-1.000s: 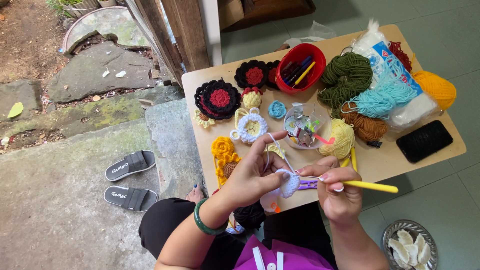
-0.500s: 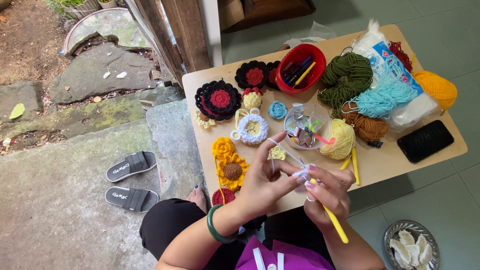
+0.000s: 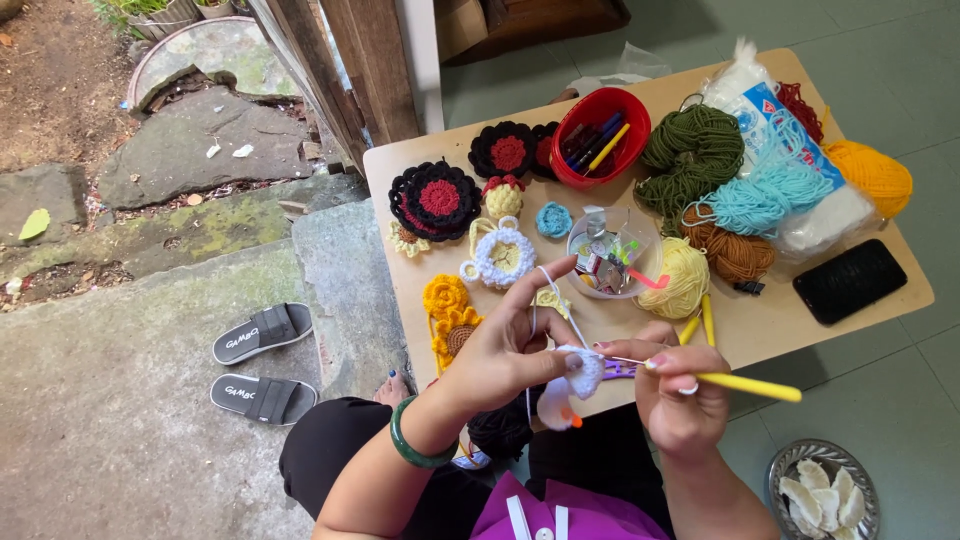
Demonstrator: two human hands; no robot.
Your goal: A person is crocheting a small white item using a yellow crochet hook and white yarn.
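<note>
A low wooden table (image 3: 760, 325) is seen covered with yarn — a green skein (image 3: 690, 150), a turquoise one (image 3: 765, 195), a pale yellow ball (image 3: 675, 278) — beside a red bowl (image 3: 600, 135) of pens and finished crocheted flowers (image 3: 435, 200). Over its near edge, a small white crocheted piece (image 3: 580, 375) is pinched between thumb and fingers of the left hand (image 3: 505, 345), white thread (image 3: 550, 295) being looped over the raised forefinger. A yellow-handled crochet hook (image 3: 745, 385) is gripped by the closed fingers of the right hand (image 3: 680, 395) — its tip set against the piece.
</note>
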